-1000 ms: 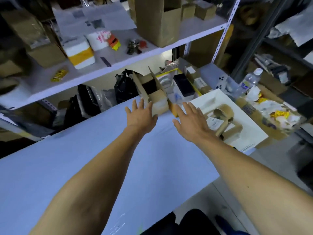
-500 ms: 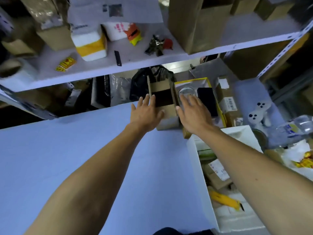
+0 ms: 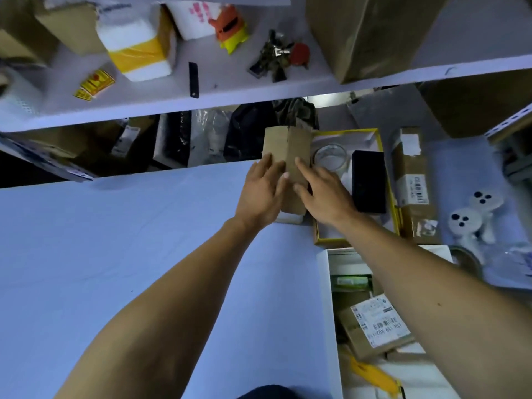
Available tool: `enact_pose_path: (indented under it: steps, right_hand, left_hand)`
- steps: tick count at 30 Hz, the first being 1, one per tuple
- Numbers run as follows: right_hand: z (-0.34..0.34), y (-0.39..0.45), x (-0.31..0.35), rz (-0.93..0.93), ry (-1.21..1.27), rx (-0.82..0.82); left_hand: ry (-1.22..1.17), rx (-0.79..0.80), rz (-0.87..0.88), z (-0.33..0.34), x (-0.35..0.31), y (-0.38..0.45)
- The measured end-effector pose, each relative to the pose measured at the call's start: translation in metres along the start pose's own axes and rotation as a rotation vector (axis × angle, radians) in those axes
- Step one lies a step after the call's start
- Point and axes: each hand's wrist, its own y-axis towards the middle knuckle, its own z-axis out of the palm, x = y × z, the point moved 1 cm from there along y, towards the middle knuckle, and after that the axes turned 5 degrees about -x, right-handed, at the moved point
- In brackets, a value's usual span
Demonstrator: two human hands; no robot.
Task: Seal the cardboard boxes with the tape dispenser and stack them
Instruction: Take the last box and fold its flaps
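A small brown cardboard box [image 3: 290, 148] stands at the far edge of the blue table [image 3: 115, 254], its two top flaps folded down together. My left hand [image 3: 260, 194] presses flat on the left flap with straight fingers. My right hand [image 3: 322, 194] presses on the right flap, fingers straight. A yellow-handled tool [image 3: 374, 375] lies in the white tray [image 3: 331, 326] at lower right; I cannot tell whether it is the tape dispenser. A clear tape roll [image 3: 329, 155] sits in the yellow-rimmed box [image 3: 385, 180] to the right.
A white shelf [image 3: 259, 93] with packages and small items overhangs the table's far edge. A labelled cardboard parcel [image 3: 374, 326] lies in the white tray. A black box [image 3: 368, 182] and a brown parcel [image 3: 411, 182] sit to the right.
The box's flaps stood open before; both hands have pushed them down shut. The camera has moved closer and tilted down.
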Motion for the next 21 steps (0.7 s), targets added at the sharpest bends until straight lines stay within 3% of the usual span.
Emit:
enact_pose_path:
  steps: [12,16,21]
  right_hand:
    - [-0.004,0.011,-0.009,-0.063,0.043,-0.005]
    - [-0.013,0.013,-0.015,-0.032,-0.007,-0.091]
    - [-0.011,0.001,-0.023,-0.020,-0.090,-0.062]
  left_hand:
    - [0.337,0.244,-0.229,0.023,0.003,0.015]
    - [0.447,0.238,-0.239,0.027,-0.012,0.023]
    - [0.572,0.253,-0.225,0.031,-0.001,0.018]
